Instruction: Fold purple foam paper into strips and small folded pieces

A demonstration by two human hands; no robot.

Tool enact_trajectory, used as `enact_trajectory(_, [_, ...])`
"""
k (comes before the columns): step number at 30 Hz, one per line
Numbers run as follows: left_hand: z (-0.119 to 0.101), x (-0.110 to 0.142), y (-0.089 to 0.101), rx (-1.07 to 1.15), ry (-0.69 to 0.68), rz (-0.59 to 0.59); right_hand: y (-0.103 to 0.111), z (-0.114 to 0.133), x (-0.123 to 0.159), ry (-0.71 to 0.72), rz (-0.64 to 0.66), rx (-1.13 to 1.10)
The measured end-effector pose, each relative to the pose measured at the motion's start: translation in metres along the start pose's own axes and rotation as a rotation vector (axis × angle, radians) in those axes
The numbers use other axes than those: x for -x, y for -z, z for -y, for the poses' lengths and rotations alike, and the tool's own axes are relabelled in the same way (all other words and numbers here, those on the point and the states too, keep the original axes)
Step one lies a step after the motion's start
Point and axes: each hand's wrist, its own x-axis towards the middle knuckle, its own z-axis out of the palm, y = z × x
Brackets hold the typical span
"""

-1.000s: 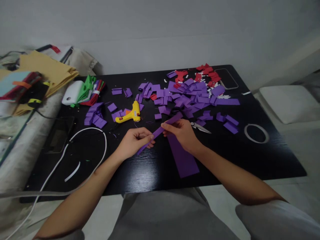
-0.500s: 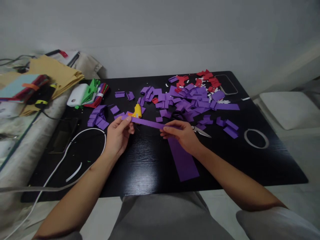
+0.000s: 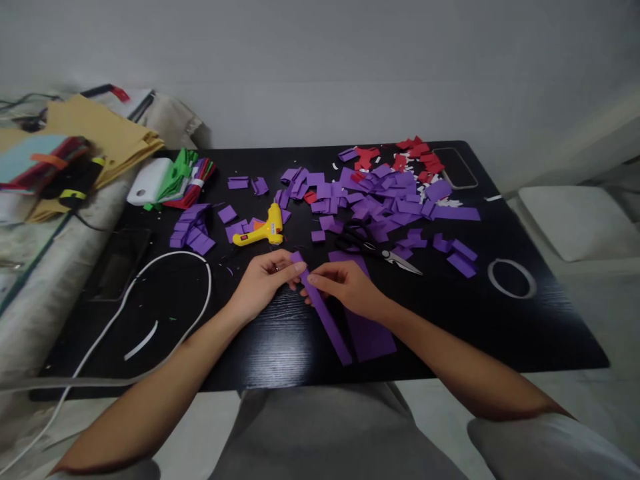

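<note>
A narrow purple paper strip (image 3: 327, 322) slants from between my hands down toward the table's near edge. My left hand (image 3: 267, 280) pinches its upper end between thumb and fingers. Close beside it, my right hand (image 3: 345, 285) grips the same strip a little lower, thumb on top. Under my right hand lies a wider purple paper sheet (image 3: 370, 333), partly covered by the hand. Just beyond my left hand rests a yellow glue gun (image 3: 261, 229). Black-handled scissors (image 3: 380, 251) lie past my right hand, blades pointing right.
Purple paper pieces (image 3: 390, 193) and red scraps (image 3: 423, 160) are heaped at the back right. A folded purple stack (image 3: 193, 229) and bundled coloured paper (image 3: 183, 180) are at left. A white cable (image 3: 209, 287) loops near my left forearm. A ring (image 3: 513, 278) lies at right.
The strip has swung from lying crosswise between my spread hands to slanting toward me. My left hand has moved right, close to my right hand, uncovering the glue gun.
</note>
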Motion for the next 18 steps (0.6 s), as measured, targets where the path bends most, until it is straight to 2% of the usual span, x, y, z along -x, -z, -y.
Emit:
enact_trajectory(11, [-0.0072,0.0011,-0.0053,-0.016,0.036,-0.056,-0.0023,0.0022,0.0031,-0.039,-0.062,-0.01])
enact_trajectory(14, [-0.0072,0.0023,-0.0049,-0.066,0.015,-0.024,-0.0003,0.0043,0.0017,-0.004,-0.108,0.042])
enact_trajectory(18, [-0.0072,0.0046,-0.006,-0.136,0.008,0.08,0.0013,0.0069,-0.0004,0.068,-0.213,0.0])
